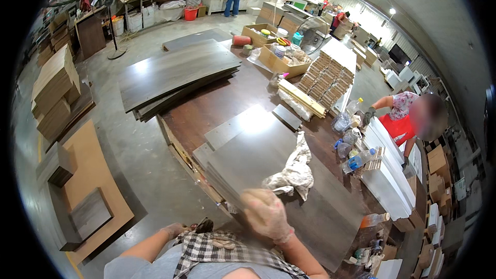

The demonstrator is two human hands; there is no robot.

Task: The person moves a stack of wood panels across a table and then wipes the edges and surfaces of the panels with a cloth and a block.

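Note:
My right hand (pixel 265 215), in a thin pale glove, is curled closed above the near edge of a stack of grey wood-grain panels (pixel 243 163). Whatever lies inside its fingers is hidden. Low by my waist, my left hand (pixel 177 229) is closed beside a small dark thing (pixel 202 225) at the checked apron (pixel 204 250); its fingers are partly hidden and I cannot make out what they hold. A crumpled, stained white rag (pixel 297 173) rests on the top panel, just beyond my right hand. A small grey strip (pixel 287 117) lies at the panels' far edge.
Another dark panel stack (pixel 178 75) overhangs the brown table (pixel 214 98) at far left. Bottles (pixel 358 161), cardboard boxes (pixel 281 62) and stacked strips (pixel 328 75) line its right and far sides. A co-worker (pixel 408 113) handles white panels (pixel 387 170) on the right.

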